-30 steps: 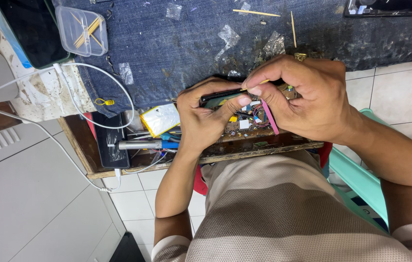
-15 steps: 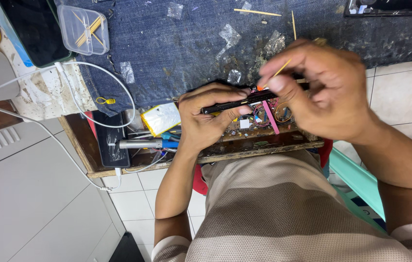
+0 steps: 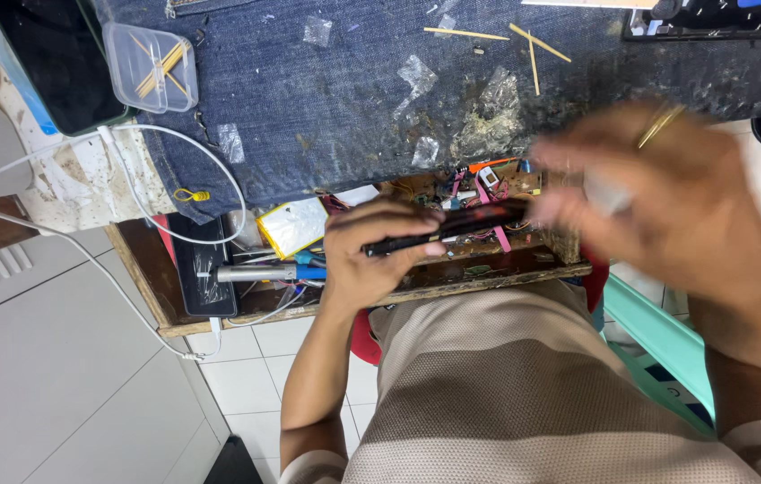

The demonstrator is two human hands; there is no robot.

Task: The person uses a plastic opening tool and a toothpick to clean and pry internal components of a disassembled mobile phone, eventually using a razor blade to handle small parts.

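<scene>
Left hand [image 3: 371, 255] is wrapped around a slim black device [image 3: 447, 229], thumb on top, fingers curled beneath, holding it edge-up over an open drawer [image 3: 488, 278] close to the body. Right hand [image 3: 667, 202] hovers just off the device's far end, blurred in motion, fingers loosely spread; something pale sits between them, but whether it grips it I cannot tell. A ring shows on one finger.

To do this well, I'd say the left hand wants to hold the device level and steady, braced against the drawer edge, so the right can come in square to the end rather than at a slant.

Under the device, the drawer is crowded: small circuit boards [image 3: 497, 179], pink and orange wires, plenty to snag on. Left of the left hand lie a yellow flat battery pack [image 3: 292, 226], a silver-and-blue soldering iron [image 3: 268, 272] and a black phone [image 3: 203, 269].

Beyond the hands, the counter wears a denim cloth [image 3: 335, 99] strewn with plastic scraps and wooden sticks [image 3: 497, 36]. Farther left, a clear plastic box [image 3: 149, 67] and a white cable [image 3: 129, 188] loops off the edge.
</scene>
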